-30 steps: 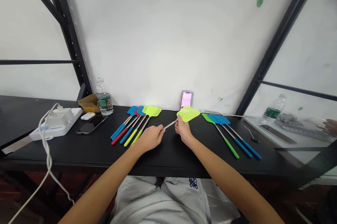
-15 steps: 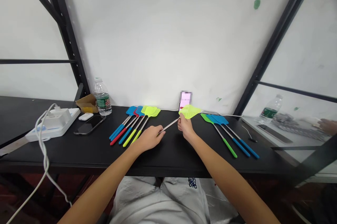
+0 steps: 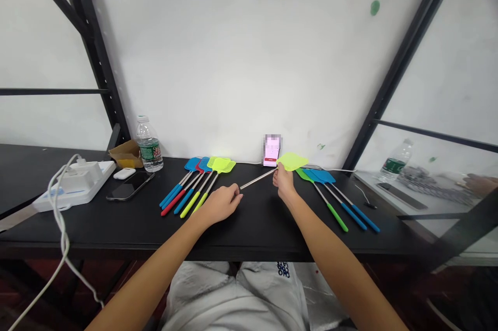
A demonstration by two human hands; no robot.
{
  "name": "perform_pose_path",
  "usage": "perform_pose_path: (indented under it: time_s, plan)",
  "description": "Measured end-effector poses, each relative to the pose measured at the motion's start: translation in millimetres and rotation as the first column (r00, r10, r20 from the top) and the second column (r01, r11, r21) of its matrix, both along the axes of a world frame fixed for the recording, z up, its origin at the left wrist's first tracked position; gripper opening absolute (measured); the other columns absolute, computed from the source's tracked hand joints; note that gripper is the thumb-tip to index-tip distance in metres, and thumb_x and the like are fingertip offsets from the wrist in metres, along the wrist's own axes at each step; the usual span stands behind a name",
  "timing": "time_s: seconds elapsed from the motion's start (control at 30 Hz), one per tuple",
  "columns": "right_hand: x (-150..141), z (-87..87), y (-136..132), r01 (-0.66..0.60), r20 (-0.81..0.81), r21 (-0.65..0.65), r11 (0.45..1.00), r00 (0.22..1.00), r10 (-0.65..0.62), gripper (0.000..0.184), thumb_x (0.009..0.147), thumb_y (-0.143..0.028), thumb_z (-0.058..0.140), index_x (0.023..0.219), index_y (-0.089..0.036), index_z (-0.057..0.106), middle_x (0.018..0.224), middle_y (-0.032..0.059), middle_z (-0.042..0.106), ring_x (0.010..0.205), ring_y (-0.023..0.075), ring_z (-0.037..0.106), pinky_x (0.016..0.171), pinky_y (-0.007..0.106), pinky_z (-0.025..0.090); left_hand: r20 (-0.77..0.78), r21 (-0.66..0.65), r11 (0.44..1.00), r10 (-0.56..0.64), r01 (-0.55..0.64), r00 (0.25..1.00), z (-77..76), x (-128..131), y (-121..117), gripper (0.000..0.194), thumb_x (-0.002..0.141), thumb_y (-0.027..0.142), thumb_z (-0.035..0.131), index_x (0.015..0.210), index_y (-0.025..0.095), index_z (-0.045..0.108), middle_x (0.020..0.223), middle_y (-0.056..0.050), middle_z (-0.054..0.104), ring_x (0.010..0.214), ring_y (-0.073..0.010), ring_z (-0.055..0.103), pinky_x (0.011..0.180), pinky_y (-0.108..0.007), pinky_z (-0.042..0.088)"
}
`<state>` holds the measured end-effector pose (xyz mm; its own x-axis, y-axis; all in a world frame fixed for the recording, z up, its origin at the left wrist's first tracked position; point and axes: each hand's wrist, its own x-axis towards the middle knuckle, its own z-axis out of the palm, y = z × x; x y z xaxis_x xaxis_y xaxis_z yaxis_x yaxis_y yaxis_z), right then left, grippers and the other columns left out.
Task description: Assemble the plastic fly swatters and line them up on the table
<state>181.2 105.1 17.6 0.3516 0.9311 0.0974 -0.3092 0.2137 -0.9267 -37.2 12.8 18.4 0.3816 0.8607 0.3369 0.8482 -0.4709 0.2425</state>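
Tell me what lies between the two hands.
In the head view, the metal handle of the lime fly swatter held by the right hand crosses the gap above the black table, its end stopping just short of the left hand.

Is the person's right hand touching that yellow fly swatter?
Touching: the head view shows the right hand gripping the yellow fly swatter by its metal handle, just below the mesh head.

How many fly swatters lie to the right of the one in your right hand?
3: a green-handled fly swatter nearest your right hand, then two blue-handled ones. Their overlapping heads could hide another.
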Motion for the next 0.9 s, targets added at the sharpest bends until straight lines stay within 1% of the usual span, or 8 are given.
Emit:
perform_pose_path:
  time_s: [0.1,0.2,0.33,0.5,0.57,0.63,0.73,0.9]
  plan:
    - [13,4.0,4,0.086,-0.035,-0.021,0.996,0.996,-0.087,0.039,0.085,-0.036,0.054,0.058,-0.023,0.029,0.042,-0.0085,0.027,0.032,0.0045,0.021,0.029,0.018,0.014,0.005,-0.002,1.0,0.011,-0.011,1.0,-0.4,0,0,0.022,0.094,0.04,0.04,0.093,0.022,0.052,0.077,-0.003,0.062,0.07,-0.0195,0.059,0.059,-0.028,0.031]
    - [17,6.0,3,0.095,-0.044,-0.03,0.995,0.994,-0.096,0.038,0.085,-0.035,0.053,0.057,-0.022,0.03,0.043,-0.0082,0.028,0.032,0.0041,0.021,0.029,0.018,0.014,0.026,0.004,1.0,-0.002,0.002,1.0,-3.3,-1,1,0.017,0.091,0.037,0.045,0.095,0.022,0.05,0.078,-0.002,0.061,0.073,-0.0198,0.059,0.061,-0.027,0.034]
    - [7,6.4,-4,0.004,-0.003,-0.035,0.999,1.0,-0.004,0.039,0.086,-0.034,0.052,0.055,-0.021,0.032,0.041,-0.0075,0.029,0.032,0.0043,0.023,0.031,0.019,0.015,0.099,0.051,0.999,-0.011,0.006,0.995,-7.1,-3,5,0.012,0.089,0.031,0.047,0.095,0.021,0.05,0.086,-0.003,0.059,0.075,-0.0186,0.058,0.067,-0.028,0.038]
    - [-11,5.4,-16,-0.17,0.058,-0.002,0.985,0.984,0.17,0.036,0.085,-0.035,0.053,0.055,-0.019,0.039,0.041,-0.0047,0.037,0.033,0.0047,0.028,0.033,0.019,0.016,0.356,0.169,0.983,0.008,-0.073,0.935,1.9,-2,5,0.025,0.095,0.026,0.029,0.093,0.019,0.053,0.089,-0.007,0.06,0.085,-0.0204,0.057,0.078,-0.032,0.041]
    - [-18,2.6,-22,-0.302,0.096,-0.003,0.953,0.949,0.301,0.037,0.085,-0.038,0.054,0.055,-0.018,0.042,0.042,-0.0031,0.041,0.033,0.0048,0.029,0.034,0.019,0.016,0.476,0.111,0.993,-0.017,-0.041,0.879,8.1,0,3,0.028,0.096,0.035,0.033,0.09,0.019,0.055,0.082,-0.005,0.061,0.078,-0.019,0.057,0.073,-0.03,0.042]
    - [-24,-1.6,-27,-0.442,0.138,-0.013,0.897,0.888,0.439,0.039,0.084,-0.042,0.055,0.055,-0.017,0.046,0.043,-0.0016,0.044,0.034,0.0053,0.032,0.034,0.019,0.017,0.582,-0.005,0.997,-0.056,0.073,0.812,12.8,3,-1,0.03,0.093,0.043,0.04,0.087,0.019,0.057,0.077,-0.002,0.061,0.071,-0.0164,0.057,0.067,-0.027,0.043]
    - [-33,-8.2,-34,-0.578,0.176,-0.037,0.815,0.799,0.575,0.041,0.082,-0.047,0.059,0.057,-0.016,0.049,0.044,-0.001,0.047,0.036,0.0064,0.037,0.035,0.019,0.019,0.678,-0.163,0.95,-0.088,0.265,0.73,15.9,5,-4,0.032,0.091,0.047,0.045,0.084,0.018,0.057,0.071,0.001,0.059,0.062,-0.0126,0.055,0.058,-0.023,0.041]
    - [-41,-13.3,-42,-0.699,0.206,-0.062,0.713,0.69,0.694,0.041,0.082,-0.052,0.058,0.062,-0.016,0.053,0.046,-0.0002,0.051,0.037,0.0074,0.039,0.036,0.02,0.02,0.628,-0.239,0.907,-0.128,0.347,0.768,14.4,6,-4,0.032,0.087,0.045,0.05,0.08,0.016,0.06,0.064,0.001,0.061,0.057,-0.0113,0.054,0.055,-0.022,0.039]
